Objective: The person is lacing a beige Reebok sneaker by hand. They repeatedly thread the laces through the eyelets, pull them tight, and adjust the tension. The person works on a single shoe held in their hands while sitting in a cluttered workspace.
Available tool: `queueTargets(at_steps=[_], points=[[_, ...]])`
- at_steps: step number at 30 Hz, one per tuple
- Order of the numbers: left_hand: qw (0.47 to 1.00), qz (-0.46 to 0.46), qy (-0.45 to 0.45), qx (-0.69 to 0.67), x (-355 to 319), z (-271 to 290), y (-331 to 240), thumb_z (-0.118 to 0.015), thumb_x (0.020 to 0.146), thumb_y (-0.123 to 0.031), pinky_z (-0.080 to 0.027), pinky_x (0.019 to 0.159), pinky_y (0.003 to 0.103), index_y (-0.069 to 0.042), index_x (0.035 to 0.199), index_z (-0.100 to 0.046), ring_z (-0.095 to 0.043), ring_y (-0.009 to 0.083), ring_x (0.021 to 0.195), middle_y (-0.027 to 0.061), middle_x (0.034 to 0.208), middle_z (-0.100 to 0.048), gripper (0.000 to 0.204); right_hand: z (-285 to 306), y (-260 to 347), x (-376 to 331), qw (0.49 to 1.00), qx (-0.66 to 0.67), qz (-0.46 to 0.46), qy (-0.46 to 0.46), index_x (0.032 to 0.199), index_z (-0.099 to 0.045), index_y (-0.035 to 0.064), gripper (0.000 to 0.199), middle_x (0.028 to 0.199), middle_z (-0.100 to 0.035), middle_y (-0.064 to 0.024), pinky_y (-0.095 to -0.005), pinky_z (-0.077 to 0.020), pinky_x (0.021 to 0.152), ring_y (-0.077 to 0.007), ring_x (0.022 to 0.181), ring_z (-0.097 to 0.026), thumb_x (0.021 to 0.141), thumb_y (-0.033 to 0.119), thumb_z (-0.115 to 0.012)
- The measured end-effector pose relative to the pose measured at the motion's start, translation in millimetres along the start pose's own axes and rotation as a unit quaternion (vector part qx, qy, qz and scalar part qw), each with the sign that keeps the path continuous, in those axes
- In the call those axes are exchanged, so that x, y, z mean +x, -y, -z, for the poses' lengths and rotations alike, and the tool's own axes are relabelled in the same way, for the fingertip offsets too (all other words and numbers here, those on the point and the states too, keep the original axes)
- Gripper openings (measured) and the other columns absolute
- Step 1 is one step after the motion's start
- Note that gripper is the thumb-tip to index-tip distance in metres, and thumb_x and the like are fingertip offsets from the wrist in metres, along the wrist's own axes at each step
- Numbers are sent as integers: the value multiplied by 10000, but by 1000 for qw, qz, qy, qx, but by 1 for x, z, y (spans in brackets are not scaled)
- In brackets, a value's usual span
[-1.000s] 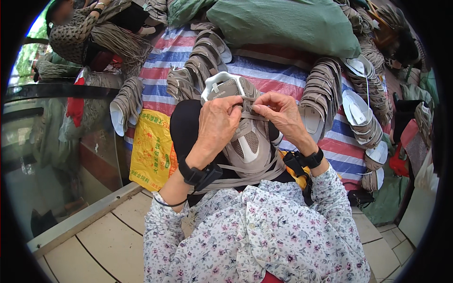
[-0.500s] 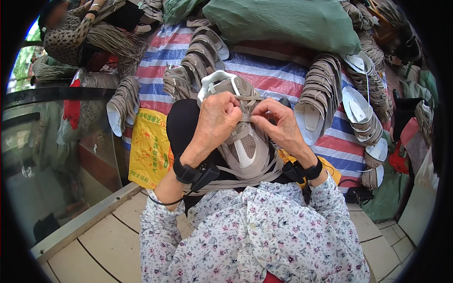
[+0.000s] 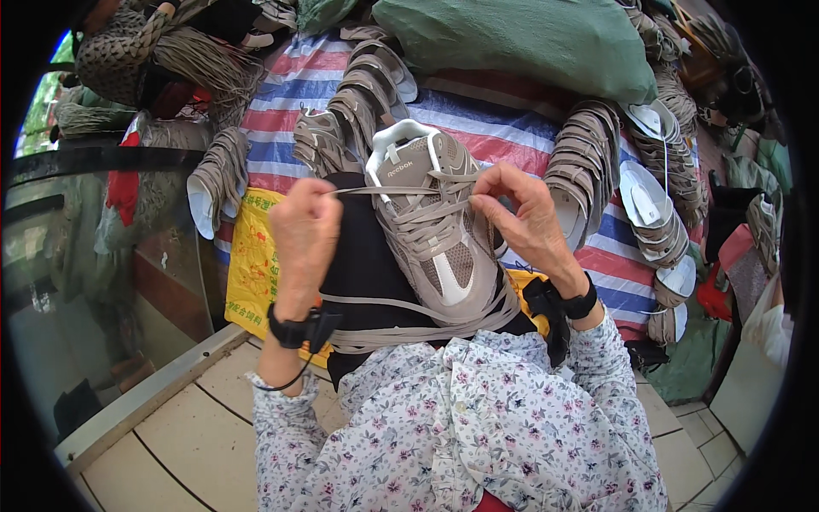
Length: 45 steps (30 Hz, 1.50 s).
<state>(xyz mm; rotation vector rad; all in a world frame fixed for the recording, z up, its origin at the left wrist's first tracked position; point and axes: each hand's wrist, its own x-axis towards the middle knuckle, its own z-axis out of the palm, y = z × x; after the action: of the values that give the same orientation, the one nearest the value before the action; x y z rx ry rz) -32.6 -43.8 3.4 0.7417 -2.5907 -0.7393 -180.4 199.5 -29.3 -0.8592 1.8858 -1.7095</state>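
A beige-grey sneaker [image 3: 459, 249] rests on my lap, toe toward me, its flat laces threaded across the front. My left hand [image 3: 307, 235], closed and slightly blurred, is out to the left of the shoe. From its fingertips a shoelace [image 3: 367, 190] runs taut to the upper eyelets. At the shoe's right edge my right hand [image 3: 525, 213] is closed, thumb and forefinger pinched at the lacing; the bit of lace between them is mostly hidden. Loose lengths of lace [image 3: 384, 337] lie over my dark trousers below the toe.
Stacked shoe uppers [image 3: 584, 162] stand on a striped tarp [image 3: 503, 141]. A green sack [image 3: 520, 43] lies behind them. To the left are a yellow bag [image 3: 250, 256] and a glass panel [image 3: 111, 264]. Another person's patterned sleeve [image 3: 111, 51] shows at far left.
My left hand has moved away from the shoe to the left, drawing a lace out straight. My right hand has shifted slightly right, uncovering the shoe's tongue and lacing.
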Motion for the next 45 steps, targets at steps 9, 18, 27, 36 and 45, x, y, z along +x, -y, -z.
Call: queueTargets(at_steps=[9, 18, 27, 36, 45], points=[[980, 161, -79, 88, -40, 107, 137, -629, 820, -48, -420, 531, 282, 17, 865, -666, -474, 81, 543, 30, 576, -508, 88, 12, 21, 13, 989, -12, -72, 132, 1007, -645, 17, 136, 783, -603, 25, -219, -447, 650, -40, 741, -553, 875, 23, -678], [975, 142, -89, 146, -56, 101, 167, -603, 820, -82, -460, 567, 370, 20, 862, -666, -557, 225, 529, 115, 591, -562, 127, 23, 17, 34, 973, 13, -81, 216, 820, -659, 7, 176, 973, -566, -6, -236, -424, 720, -110, 848, -530, 898, 158, -703], [941, 167, -134, 263, -89, 162, 242, -561, 823, -125, -510, 671, 465, -21, 844, -680, -666, 400, 727, 230, 766, -662, 160, 16, 13, 28, 983, -23, -51, 175, 848, -706, 51, 176, 1049, -540, -10, -279, -424, 837, -125, 953, -506, 889, 222, -711], [899, 167, -277, 297, -98, 247, 247, -628, 873, -179, -444, 573, 331, -47, 920, -692, -492, 130, 578, 42, 615, -511, 154, -5, 40, 45, 992, 15, -53, 109, 1010, -688, -15, 149, 919, -664, -40, -238, -492, 766, -88, 838, -600, 933, 96, -626], [882, -11, -461, 97, -8, 317, 87, -629, 961, -186, -442, 646, 186, -46, 1058, -716, -535, 24, 732, -59, 843, -630, 192, -33, 72, 64, 943, 83, 11, 321, 1121, -666, -6, 234, 759, -625, -24, -235, -464, 626, -95, 698, -575, 982, 169, -594]])
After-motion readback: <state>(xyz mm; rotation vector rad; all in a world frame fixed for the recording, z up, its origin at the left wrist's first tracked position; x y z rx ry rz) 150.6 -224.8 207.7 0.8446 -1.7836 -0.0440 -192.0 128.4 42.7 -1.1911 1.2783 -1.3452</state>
